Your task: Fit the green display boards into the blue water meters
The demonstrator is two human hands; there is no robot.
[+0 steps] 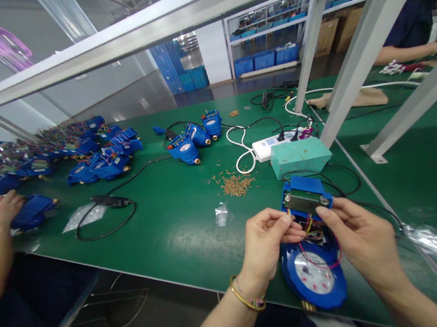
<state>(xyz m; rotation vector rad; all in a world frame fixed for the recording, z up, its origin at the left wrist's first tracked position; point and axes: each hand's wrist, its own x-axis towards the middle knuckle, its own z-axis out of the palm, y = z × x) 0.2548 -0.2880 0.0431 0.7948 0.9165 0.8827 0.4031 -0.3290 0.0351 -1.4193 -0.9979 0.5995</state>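
Observation:
A blue water meter with a round white dial and a brass fitting lies at the table's front edge. Its raised blue electronics housing shows a dark, flat display module inside. Yellow, red and black wires run between housing and meter body. My right hand grips the housing's right side, thumb on the module's corner. At the lower left corner, my left hand is closed, thumb and forefinger pinching a thin light wire. The other fingers of that hand partly cover the wiring.
Behind the meter stand a teal metal box and a white power strip. Small brass screws lie in a pile. More blue meters sit farther left. A co-worker's hand is at far left; metal posts rise at right.

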